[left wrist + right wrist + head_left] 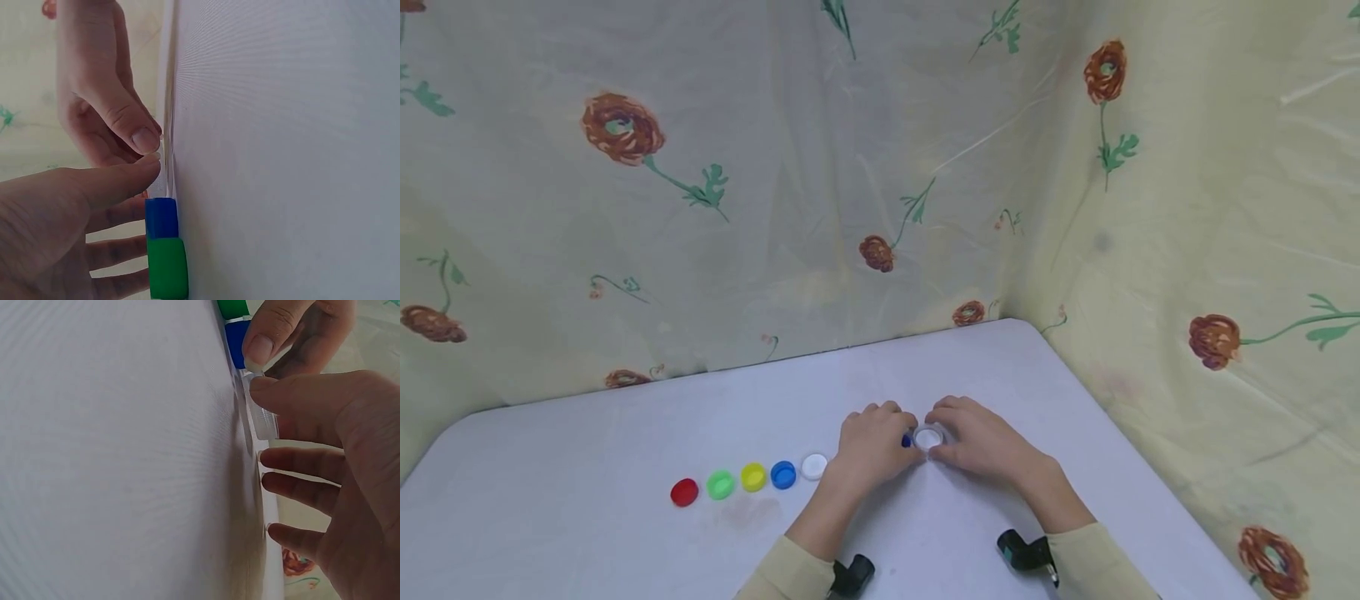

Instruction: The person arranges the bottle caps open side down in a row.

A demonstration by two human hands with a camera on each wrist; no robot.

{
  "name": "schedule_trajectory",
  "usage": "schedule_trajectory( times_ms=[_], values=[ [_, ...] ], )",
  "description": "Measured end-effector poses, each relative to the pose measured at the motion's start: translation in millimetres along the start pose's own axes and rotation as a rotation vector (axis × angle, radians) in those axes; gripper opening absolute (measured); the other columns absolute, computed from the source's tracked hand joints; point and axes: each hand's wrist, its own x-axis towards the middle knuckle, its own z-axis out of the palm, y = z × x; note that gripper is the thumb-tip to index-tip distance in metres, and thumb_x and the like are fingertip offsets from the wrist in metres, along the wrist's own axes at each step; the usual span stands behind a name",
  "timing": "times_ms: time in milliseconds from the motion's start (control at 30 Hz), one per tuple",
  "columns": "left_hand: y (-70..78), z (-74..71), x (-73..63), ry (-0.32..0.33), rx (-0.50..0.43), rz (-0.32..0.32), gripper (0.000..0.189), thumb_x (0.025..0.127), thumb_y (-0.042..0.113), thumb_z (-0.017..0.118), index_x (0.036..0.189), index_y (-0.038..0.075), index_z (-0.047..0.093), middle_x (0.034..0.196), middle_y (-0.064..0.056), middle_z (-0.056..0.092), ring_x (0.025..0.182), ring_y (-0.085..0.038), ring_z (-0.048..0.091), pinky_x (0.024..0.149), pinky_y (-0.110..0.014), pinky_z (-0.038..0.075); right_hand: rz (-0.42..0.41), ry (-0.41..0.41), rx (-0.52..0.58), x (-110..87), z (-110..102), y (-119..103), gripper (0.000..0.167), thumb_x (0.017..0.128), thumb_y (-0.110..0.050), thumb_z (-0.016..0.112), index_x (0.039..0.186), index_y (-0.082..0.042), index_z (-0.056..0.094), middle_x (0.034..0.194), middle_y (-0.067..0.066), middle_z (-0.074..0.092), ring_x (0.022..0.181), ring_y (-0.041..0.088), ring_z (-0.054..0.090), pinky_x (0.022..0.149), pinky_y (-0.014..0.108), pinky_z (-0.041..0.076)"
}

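Observation:
A round, clear plastic cap lies on the white table between my hands. My right hand pinches it between thumb and forefinger, the other fingers spread behind. From the other side my left hand grips its edge, and the two thumb tips meet at the near side. In the right wrist view the ribbed wall of the clear cap shows below the right thumb. A dark blue cap sits just left of it, and a green cap adjoins the blue one. My left hand mostly hides these two in the head view.
To the left, a slightly slanting row holds a red cap, a light green cap, a yellow cap, a blue cap and a white cap. Flowered plastic sheeting hangs behind the table and along its right side.

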Motion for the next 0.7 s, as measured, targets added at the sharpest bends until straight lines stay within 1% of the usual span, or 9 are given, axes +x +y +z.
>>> schedule_trajectory(
  times_ms=[133, 267, 367, 433, 567, 700],
  values=[
    [-0.1, -0.1, 1.0, 0.011, -0.001, 0.007, 0.040, 0.083, 0.043, 0.076, 0.117, 0.021, 0.072, 0.115, -0.001, 0.071, 0.099, -0.022, 0.065, 0.083, -0.043, 0.053, -0.020, 0.004, 0.029, 0.0, -2.1, 1.5, 0.035, 0.085, -0.029, 0.075, 0.117, -0.014, 0.069, 0.126, 0.002, 0.065, 0.124, 0.024, 0.058, 0.106, 0.046, 0.047],
    [-0.8, 1.3, 2.7, 0.047, -0.001, 0.032, 0.038, 0.082, 0.042, 0.077, 0.115, 0.022, 0.073, 0.107, 0.000, 0.073, 0.092, -0.020, 0.067, 0.077, -0.041, 0.053, -0.055, 0.020, 0.060, -0.3, -4.8, 3.8, 0.032, 0.086, -0.025, 0.074, 0.114, -0.012, 0.068, 0.119, 0.002, 0.067, 0.116, 0.023, 0.062, 0.102, 0.045, 0.049],
    [-1.1, 2.5, 3.7, 0.073, 0.005, 0.049, 0.037, 0.082, 0.042, 0.077, 0.114, 0.023, 0.074, 0.103, 0.001, 0.074, 0.088, -0.019, 0.068, 0.074, -0.039, 0.052, -0.061, 0.026, 0.096, -0.4, -7.2, 4.8, 0.029, 0.086, -0.023, 0.074, 0.111, -0.010, 0.068, 0.116, 0.003, 0.068, 0.113, 0.022, 0.063, 0.100, 0.045, 0.049],
    [-0.9, 2.6, 4.1, 0.084, 0.011, 0.055, 0.036, 0.082, 0.041, 0.078, 0.113, 0.024, 0.074, 0.101, 0.002, 0.074, 0.087, -0.018, 0.068, 0.073, -0.038, 0.052, -0.059, 0.024, 0.109, -0.6, -9.0, 5.3, 0.028, 0.086, -0.023, 0.073, 0.110, -0.009, 0.068, 0.118, 0.005, 0.068, 0.116, 0.025, 0.062, 0.102, 0.047, 0.048],
    [0.8, 2.8, 5.5, 0.109, 0.026, 0.071, 0.033, 0.081, 0.040, 0.079, 0.110, 0.025, 0.075, 0.097, 0.004, 0.074, 0.084, -0.016, 0.068, 0.070, -0.035, 0.050, -0.028, 0.007, 0.157, -1.1, -12.4, 6.3, 0.030, 0.087, -0.028, 0.073, 0.107, -0.006, 0.071, 0.128, 0.009, 0.064, 0.126, 0.031, 0.057, 0.107, 0.050, 0.044],
    [3.1, 2.9, 7.2, 0.142, 0.049, 0.091, 0.029, 0.082, 0.039, 0.078, 0.108, 0.026, 0.076, 0.094, 0.005, 0.074, 0.082, -0.015, 0.068, 0.068, -0.033, 0.049, -0.009, -0.005, 0.203, -1.0, -14.7, 8.2, 0.025, 0.087, -0.029, 0.072, 0.099, -0.007, 0.073, 0.131, 0.010, 0.063, 0.129, 0.033, 0.055, 0.109, 0.052, 0.043]
  ],
)
